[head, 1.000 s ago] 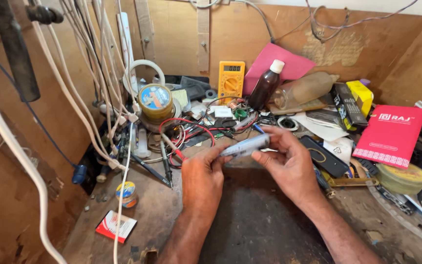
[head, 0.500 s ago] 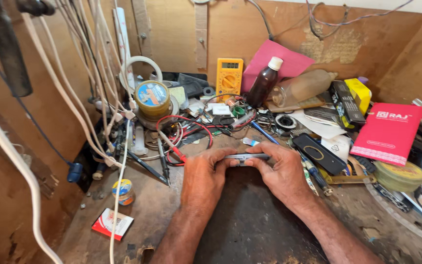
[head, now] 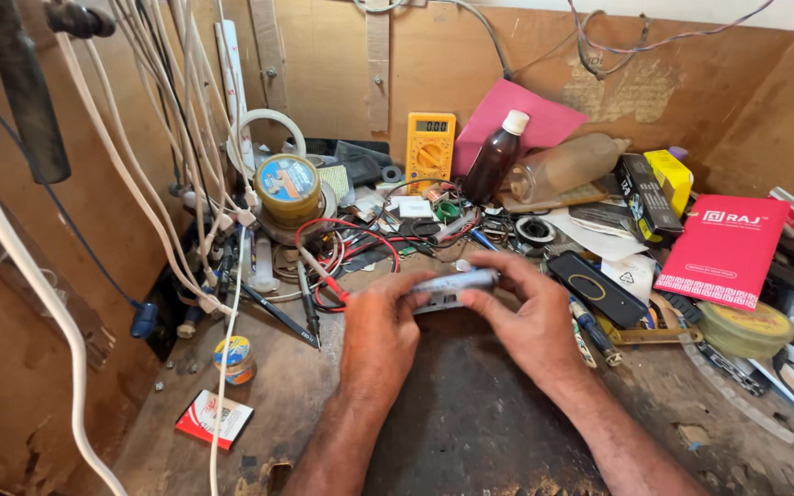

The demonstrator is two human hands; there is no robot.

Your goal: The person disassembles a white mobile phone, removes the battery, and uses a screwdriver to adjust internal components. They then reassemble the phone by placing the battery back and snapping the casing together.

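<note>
grey slim device [head: 452, 287] sits gripped between left hand [head: 380, 331] and right hand [head: 530, 317], fingers [head: 498, 266] closed around it, above a cluttered surface [head: 470, 432].

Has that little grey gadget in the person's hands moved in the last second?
Yes. The grey gadget tilted up toward the brown bottle earlier; now it lies level, lower.

A small grey device [head: 452, 287] with a dull metallic sheen is gripped between the left hand [head: 380, 331] and the right hand [head: 527, 321]. The surface [head: 470, 422] is seen as dark, matt and rough, scuffed and stained. Behind it, raw brown board walls [head: 323, 73] look matt and worn. A glossy brown bottle [head: 493, 161] with a white plastic cap, a yellow plastic meter [head: 430, 150] and a smooth red paper booklet [head: 723, 250] are set near the far edge.
</note>
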